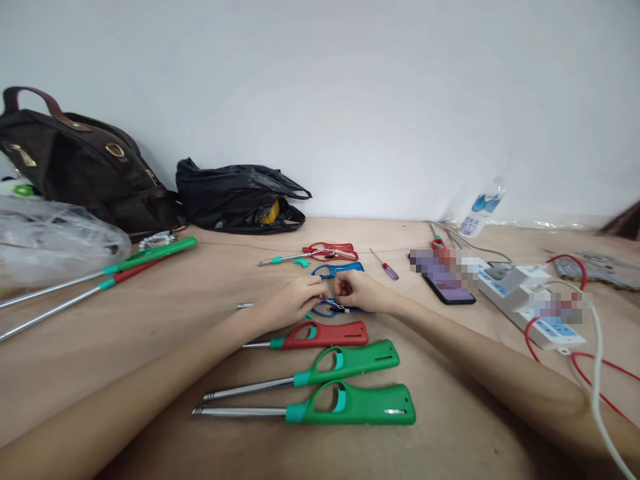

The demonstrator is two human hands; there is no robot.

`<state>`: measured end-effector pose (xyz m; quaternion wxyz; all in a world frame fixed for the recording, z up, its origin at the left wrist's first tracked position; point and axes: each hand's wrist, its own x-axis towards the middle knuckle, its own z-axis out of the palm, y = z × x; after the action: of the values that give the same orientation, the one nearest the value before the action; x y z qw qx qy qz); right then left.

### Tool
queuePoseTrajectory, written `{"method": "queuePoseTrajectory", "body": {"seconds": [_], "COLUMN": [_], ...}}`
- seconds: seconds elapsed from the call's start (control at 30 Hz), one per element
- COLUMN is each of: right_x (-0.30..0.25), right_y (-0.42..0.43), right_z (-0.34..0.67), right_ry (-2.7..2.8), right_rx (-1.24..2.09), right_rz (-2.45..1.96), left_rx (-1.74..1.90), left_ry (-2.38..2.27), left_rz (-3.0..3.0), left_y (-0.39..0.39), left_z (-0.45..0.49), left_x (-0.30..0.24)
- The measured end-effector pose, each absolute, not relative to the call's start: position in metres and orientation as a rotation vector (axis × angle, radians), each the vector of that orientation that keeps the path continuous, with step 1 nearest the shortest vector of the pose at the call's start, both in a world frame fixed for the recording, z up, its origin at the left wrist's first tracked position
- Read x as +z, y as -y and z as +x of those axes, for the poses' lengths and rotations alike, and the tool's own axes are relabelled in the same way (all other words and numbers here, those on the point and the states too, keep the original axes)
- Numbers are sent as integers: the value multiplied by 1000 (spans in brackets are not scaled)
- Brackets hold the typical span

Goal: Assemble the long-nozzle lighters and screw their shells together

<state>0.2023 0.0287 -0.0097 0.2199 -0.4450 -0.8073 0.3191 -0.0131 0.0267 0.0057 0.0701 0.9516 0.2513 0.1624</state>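
One opened blue lighter (358,309) lies on the table (210,287), beneath and between a left hand (295,298) and a right hand (367,291), just far of a red lighter (333,335). Left to right: a silvery rod tip (245,306), apparently belonging to the blue lighter, shows left of the left hand; the rod should be stiff and slick, a sound place to steady the whole. The left fingers are curled close together; whether they clamp anything cannot be told. A teal piece (309,316) beside them would probably suit a fingertip pinch. Beyond it, the dark blue loop and grip should be light, rigid plastic, best taken by the edges; the pale wires (342,306) look soft and easily torn. A brighter blue half-shell (353,267) lies far of these. At right, the right thumb and forefinger curl toward each other, any contents hidden.
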Motion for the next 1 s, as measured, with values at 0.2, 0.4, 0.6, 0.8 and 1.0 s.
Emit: {"method": "queuePoseTrajectory", "body": {"seconds": [0.2,0.4,0.6,0.8,1.0], "right_x": [-6,4,1,-2,2], "right_y": [-20,-10,-4,0,6], "right_z": [208,225,238,236,232], "right_ry": [2185,2140,2302,2369,2482], "right_rx": [939,774,645,496,203], "right_rz": [-1100,-1144,-1117,-1137,-1067], "left_rx": [506,523,502,487,605], "left_ry": [-791,-816,-835,-816,-851], "left_rz": [2821,2766,2748,2733,2702], "left_y": [-25,-21,-23,-27,-28], "left_z": [-12,-11,-13,-15,-19], "left_x": [8,13,14,11,25]}}
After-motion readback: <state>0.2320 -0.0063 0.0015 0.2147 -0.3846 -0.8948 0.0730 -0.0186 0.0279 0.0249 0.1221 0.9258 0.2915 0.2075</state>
